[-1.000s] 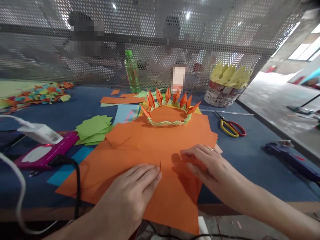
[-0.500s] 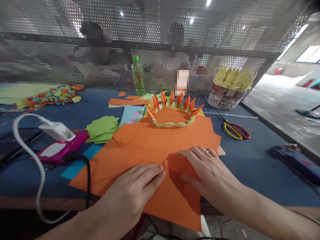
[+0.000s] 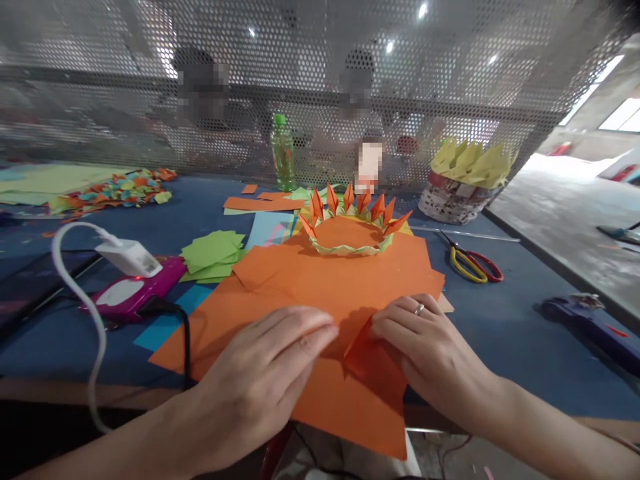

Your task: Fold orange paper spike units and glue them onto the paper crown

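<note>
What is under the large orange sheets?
Blue paper juts out from beneath the orange sheets at the left, and a pale sliver at the right. How far these reach underneath, and whatever else lies there, is covered.

Plain orange folded paper point(image 3: 367, 357), pale green ring point(image 3: 345, 251) with orange points point(image 3: 349, 199), blue tabletop point(image 3: 505, 320), speckled tub point(image 3: 445, 205)

Crown point(image 3: 350, 251): set on the large sheets point(image 3: 320, 283).
Paper piece point(image 3: 369, 353): held over them, before the crown.
Power strip point(image 3: 123, 295): laid left of the sheets.
Scissors point(image 3: 461, 251): laid right, before the basket point(image 3: 450, 202).
Bottle point(image 3: 283, 157): stood behind, left of the crown.
</note>
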The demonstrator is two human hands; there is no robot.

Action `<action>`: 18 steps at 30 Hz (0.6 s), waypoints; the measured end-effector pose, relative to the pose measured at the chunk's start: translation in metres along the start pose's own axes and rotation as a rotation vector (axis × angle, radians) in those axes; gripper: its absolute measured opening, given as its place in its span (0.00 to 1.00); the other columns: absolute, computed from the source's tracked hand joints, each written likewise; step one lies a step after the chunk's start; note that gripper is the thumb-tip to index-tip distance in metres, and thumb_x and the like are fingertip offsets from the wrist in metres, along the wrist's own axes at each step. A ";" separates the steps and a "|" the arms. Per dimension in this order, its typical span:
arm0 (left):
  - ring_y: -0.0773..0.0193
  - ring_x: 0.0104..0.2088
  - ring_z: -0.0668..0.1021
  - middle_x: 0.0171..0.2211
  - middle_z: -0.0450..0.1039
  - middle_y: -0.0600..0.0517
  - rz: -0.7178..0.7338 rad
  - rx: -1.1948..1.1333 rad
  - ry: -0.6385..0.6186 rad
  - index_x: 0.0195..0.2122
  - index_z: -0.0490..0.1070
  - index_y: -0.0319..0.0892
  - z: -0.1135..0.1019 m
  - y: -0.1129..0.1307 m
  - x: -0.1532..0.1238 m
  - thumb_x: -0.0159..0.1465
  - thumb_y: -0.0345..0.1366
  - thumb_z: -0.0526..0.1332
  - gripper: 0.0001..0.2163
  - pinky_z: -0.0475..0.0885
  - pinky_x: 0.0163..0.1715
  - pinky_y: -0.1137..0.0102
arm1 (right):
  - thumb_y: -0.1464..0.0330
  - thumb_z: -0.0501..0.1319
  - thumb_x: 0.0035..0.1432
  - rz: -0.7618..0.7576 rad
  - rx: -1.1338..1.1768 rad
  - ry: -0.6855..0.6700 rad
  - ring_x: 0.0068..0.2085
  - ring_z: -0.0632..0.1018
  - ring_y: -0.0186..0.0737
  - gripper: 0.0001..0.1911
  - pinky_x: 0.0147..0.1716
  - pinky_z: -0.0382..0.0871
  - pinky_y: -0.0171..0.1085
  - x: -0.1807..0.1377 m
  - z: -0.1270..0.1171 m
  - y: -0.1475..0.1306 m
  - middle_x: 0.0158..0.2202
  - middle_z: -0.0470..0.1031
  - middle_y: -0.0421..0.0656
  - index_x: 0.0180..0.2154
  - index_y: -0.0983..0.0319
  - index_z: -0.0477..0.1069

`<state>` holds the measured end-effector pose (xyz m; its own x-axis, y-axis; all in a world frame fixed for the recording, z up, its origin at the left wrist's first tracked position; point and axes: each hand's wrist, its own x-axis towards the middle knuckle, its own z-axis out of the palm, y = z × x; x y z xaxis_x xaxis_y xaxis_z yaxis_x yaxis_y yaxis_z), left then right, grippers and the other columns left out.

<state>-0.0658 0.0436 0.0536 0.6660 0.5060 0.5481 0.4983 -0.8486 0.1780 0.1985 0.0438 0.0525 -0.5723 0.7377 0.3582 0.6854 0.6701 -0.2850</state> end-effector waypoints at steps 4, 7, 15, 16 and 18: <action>0.63 0.55 0.75 0.53 0.77 0.48 0.213 0.003 -0.060 0.55 0.73 0.36 0.004 0.004 0.007 0.72 0.23 0.50 0.16 0.67 0.62 0.67 | 0.78 0.51 0.68 -0.077 -0.027 0.014 0.42 0.77 0.39 0.13 0.46 0.58 0.41 -0.002 -0.001 0.006 0.40 0.80 0.41 0.42 0.60 0.72; 0.63 0.60 0.71 0.58 0.74 0.50 0.343 0.061 -0.132 0.58 0.71 0.37 0.011 0.005 0.012 0.74 0.25 0.50 0.16 0.61 0.67 0.64 | 0.77 0.52 0.68 -0.090 -0.048 -0.013 0.42 0.78 0.39 0.12 0.46 0.59 0.41 -0.003 -0.003 0.008 0.39 0.80 0.42 0.40 0.61 0.72; 0.57 0.56 0.75 0.47 0.81 0.48 0.379 0.094 -0.133 0.44 0.78 0.35 0.023 -0.003 0.020 0.73 0.42 0.58 0.15 0.48 0.71 0.59 | 0.83 0.49 0.63 -0.148 -0.057 -0.007 0.46 0.79 0.38 0.18 0.49 0.64 0.41 -0.007 -0.003 0.015 0.44 0.81 0.44 0.43 0.62 0.72; 0.58 0.54 0.76 0.46 0.81 0.48 0.362 0.088 -0.124 0.44 0.78 0.35 0.023 -0.004 0.019 0.73 0.42 0.58 0.15 0.50 0.70 0.59 | 0.82 0.49 0.64 -0.159 -0.059 -0.006 0.46 0.80 0.37 0.16 0.49 0.64 0.41 -0.008 -0.003 0.015 0.45 0.81 0.44 0.43 0.62 0.71; 0.59 0.50 0.78 0.44 0.81 0.48 0.328 0.062 -0.104 0.44 0.78 0.35 0.023 -0.006 0.017 0.74 0.41 0.56 0.15 0.56 0.67 0.60 | 0.80 0.51 0.65 -0.168 -0.056 -0.016 0.47 0.80 0.37 0.14 0.49 0.65 0.41 -0.009 -0.005 0.015 0.46 0.81 0.44 0.44 0.61 0.71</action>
<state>-0.0444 0.0607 0.0429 0.8474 0.2237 0.4815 0.2790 -0.9592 -0.0453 0.2160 0.0470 0.0493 -0.6879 0.6171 0.3820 0.6031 0.7789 -0.1723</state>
